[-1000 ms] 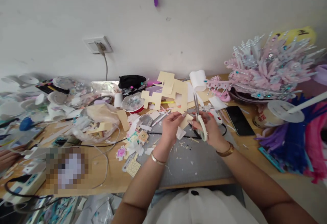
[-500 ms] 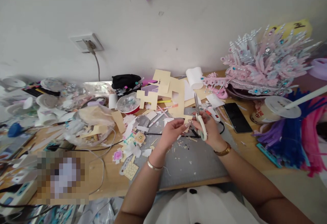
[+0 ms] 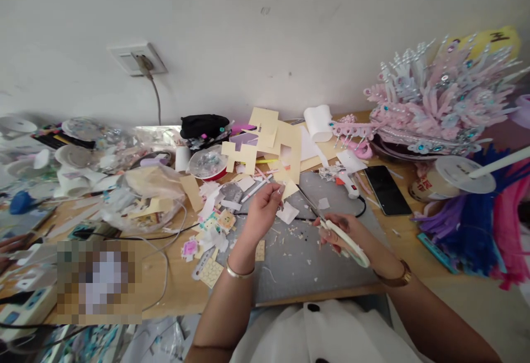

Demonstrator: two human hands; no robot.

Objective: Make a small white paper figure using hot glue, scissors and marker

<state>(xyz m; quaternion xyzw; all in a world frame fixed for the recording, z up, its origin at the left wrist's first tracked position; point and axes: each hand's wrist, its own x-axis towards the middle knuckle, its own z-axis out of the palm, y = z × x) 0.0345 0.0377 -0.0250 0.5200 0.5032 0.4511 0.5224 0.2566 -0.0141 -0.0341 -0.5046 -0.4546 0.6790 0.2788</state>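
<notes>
My left hand [image 3: 265,207] is closed in a pinch over the grey mat [image 3: 290,275], with a small cream card piece [image 3: 290,188] at its fingertips. In my right hand [image 3: 345,230] is a pair of scissors with pale handles [image 3: 346,243]. Their blades [image 3: 309,200] point up and left, the tips close beside the card piece; whether they touch it I cannot tell. Below the left hand lies a white paper scrap [image 3: 287,212], among tiny cuttings. A small patterned tan square [image 3: 260,250] rests near the left wrist.
Cut cream card sheets [image 3: 265,126] lie behind the hands. A glue gun [image 3: 350,185], a phone [image 3: 387,189] and a lidded drink cup [image 3: 445,178] are to the right, before a heap of pink jewelled crowns [image 3: 439,103]. Plastic bags [image 3: 153,192] and cables crowd the left.
My right hand has drawn down and right with the scissors, whose blades now slant left. My left hand has shifted left with the card piece. The patterned square has come into view by the left wrist.
</notes>
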